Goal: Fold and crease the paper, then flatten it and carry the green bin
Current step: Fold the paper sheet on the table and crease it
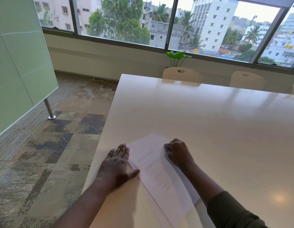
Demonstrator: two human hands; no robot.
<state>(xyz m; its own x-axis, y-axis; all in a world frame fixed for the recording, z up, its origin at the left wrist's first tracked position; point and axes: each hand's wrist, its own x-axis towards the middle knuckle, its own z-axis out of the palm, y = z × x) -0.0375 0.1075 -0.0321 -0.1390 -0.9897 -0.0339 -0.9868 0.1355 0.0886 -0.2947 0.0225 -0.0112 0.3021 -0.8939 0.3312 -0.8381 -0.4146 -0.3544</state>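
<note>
Folded paper [159,170] lies on the counter [208,129]; left hand [117,163] spread flat beside its edge, right hand [179,153] curled, fingertips pressing the sheet.

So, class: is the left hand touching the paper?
Touching. The head view shows the left hand flat on the table, thumb tip resting on the paper's left edge.

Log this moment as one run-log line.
stage: creasing | paper: folded, flat on table | left hand: open, palm down at paper's left edge | right hand: curled, pressing paper | green bin: not in view
</note>
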